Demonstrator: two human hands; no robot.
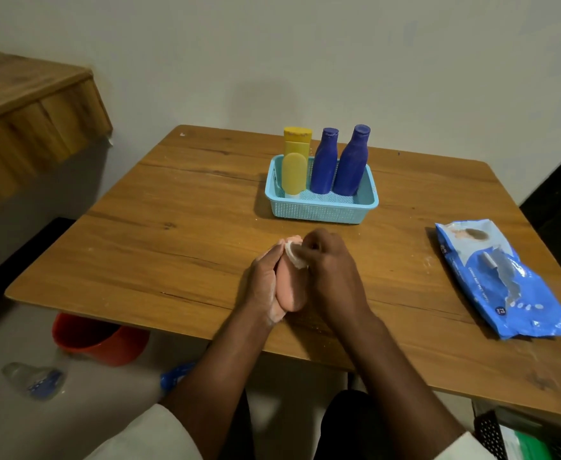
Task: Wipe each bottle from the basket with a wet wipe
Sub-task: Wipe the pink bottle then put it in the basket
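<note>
head view: your left hand (264,280) grips a peach bottle (289,288) near the table's (172,207) front edge while your right hand (327,260) pinches a wet wipe (295,257) against its top. you're mid-wipe; next likely needs turning it. far off, the basket (322,210) holds two yellow bottles (295,161) and two blue bottles (338,161); one wipe pack (501,280) lies right.

I have one view only, from the head camera: it looks forward and down across the wooden table (206,200) toward the wall, wide-angle, close over both forearms, with floor showing at the left edge.
</note>
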